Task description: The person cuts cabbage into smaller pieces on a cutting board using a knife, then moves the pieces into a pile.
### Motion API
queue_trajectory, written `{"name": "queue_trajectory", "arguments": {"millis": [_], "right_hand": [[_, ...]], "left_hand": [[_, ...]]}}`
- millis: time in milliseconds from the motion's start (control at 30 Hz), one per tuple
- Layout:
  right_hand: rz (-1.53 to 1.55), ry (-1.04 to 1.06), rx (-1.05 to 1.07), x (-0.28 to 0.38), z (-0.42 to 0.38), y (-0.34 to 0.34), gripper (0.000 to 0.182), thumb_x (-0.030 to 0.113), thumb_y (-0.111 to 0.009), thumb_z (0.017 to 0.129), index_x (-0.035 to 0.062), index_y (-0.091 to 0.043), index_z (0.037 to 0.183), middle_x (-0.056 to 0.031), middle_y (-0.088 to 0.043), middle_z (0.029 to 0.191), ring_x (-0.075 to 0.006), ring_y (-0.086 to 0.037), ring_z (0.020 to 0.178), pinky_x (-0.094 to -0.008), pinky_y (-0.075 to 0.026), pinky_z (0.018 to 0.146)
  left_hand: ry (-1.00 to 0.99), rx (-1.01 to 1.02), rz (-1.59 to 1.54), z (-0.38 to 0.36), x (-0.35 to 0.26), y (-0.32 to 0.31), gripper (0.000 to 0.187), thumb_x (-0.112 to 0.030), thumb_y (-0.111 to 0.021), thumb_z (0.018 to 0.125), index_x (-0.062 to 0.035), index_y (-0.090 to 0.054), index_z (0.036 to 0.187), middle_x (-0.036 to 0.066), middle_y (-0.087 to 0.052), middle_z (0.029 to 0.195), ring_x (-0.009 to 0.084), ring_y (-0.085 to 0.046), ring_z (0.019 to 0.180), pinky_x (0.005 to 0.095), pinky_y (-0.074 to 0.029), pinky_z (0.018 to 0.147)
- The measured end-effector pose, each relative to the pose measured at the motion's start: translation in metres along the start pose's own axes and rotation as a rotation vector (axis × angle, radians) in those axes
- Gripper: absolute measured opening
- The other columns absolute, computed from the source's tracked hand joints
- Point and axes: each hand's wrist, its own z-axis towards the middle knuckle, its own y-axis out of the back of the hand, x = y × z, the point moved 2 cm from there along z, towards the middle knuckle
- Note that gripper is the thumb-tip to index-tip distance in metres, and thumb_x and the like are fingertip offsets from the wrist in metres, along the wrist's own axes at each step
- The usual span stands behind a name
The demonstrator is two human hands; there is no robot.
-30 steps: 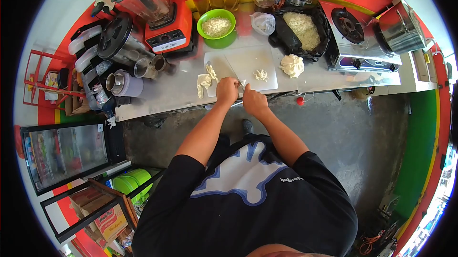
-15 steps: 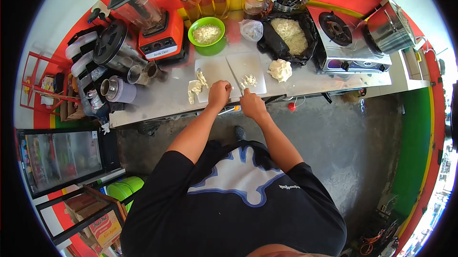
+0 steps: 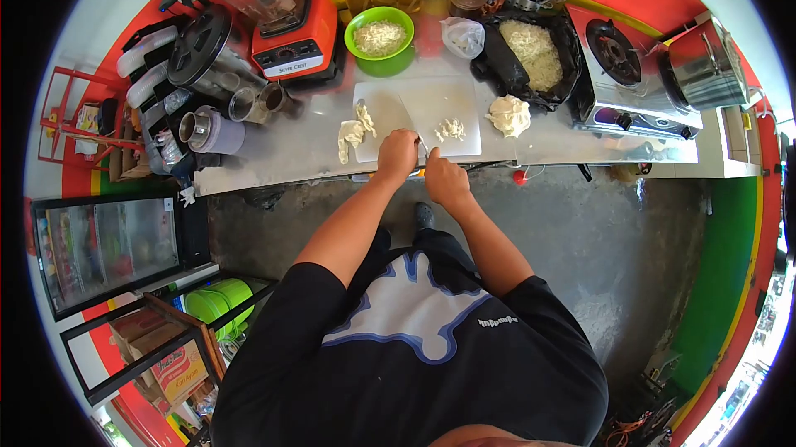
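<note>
"Here at the near edge of the white cutting board [image 3: 384, 137], the right hand [image 3: 448, 182] is clenched round what looks like a knife [image 3: 424, 147]!"

"And the left hand [image 3: 398, 151]?"

"Right beside the blade, fingers curled in; whether they grasp a piece, one cannot tell from here."

"Where's the pale food?"

"Small cut pieces [image 3: 450, 129] on the board's right side, longer strips [image 3: 350, 138] over its left edge, and a big pale lump [image 3: 508, 116] on the counter [image 3: 551, 138], just right of the board. The green bowl [image 3: 380, 63] of shreds sits behind."

"So which step is this?"

"Cutting up, by the look of it, or clearing the blade; the hands hide which. Another cut would call for a steady piece, a firm handle grip and left fingertips tucked clear of the edge."
</note>
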Motion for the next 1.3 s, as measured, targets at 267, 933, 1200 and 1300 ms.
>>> {"name": "queue_trajectory", "arguments": {"millis": [267, 933, 1200, 1300], "right_hand": [[-0.053, 0.022, 0.060, -0.001, 0.011, 0.010, 0.021, 0.011, -0.053, 0.092, -0.0012, -0.046, 0.108, -0.0277, -0.071, 0.097, -0.0432, -0.072, 0.091, -0.0506, -0.058, 0.078], [0.006, -0.004, 0.053, 0.000, 0.014, 0.001, 0.024, 0.015, -0.049, 0.095, -0.0031, -0.048, 0.110, -0.0306, -0.070, 0.099, -0.0455, -0.071, 0.094, -0.0531, -0.056, 0.083], [0.029, -0.021, 0.065, 0.007, 0.014, -0.005, 0.022, 0.015, -0.049, 0.095, -0.0026, -0.047, 0.108, -0.0318, -0.070, 0.099, -0.0465, -0.070, 0.096, -0.0539, -0.054, 0.087], [0.029, -0.009, 0.031, 0.004, 0.020, -0.003, 0.021, 0.015, -0.049, 0.095, -0.0024, -0.046, 0.108, -0.0318, -0.070, 0.098, -0.0463, -0.070, 0.095, -0.0540, -0.055, 0.085]], "left_hand": [[0.004, -0.005, 0.030, 0.000, 0.006, -0.007, 0.011, -0.007, -0.061, 0.081, -0.0032, -0.071, 0.078, 0.020, -0.069, 0.083, 0.0394, -0.068, 0.083, 0.0490, -0.055, 0.076], [0.055, -0.102, -0.071, -0.012, 0.006, -0.007, 0.012, -0.010, -0.062, 0.084, -0.0035, -0.072, 0.080, 0.016, -0.069, 0.088, 0.0369, -0.067, 0.087, 0.0468, -0.054, 0.078], [0.029, -0.113, -0.048, -0.014, 0.009, -0.010, 0.014, -0.010, -0.059, 0.085, -0.0052, -0.072, 0.082, 0.015, -0.069, 0.089, 0.0366, -0.066, 0.089, 0.0484, -0.053, 0.079], [0.028, -0.109, -0.055, -0.015, 0.009, -0.010, 0.013, -0.009, -0.059, 0.085, -0.0051, -0.070, 0.081, 0.015, -0.068, 0.088, 0.0366, -0.066, 0.089, 0.0488, -0.053, 0.079]]}}
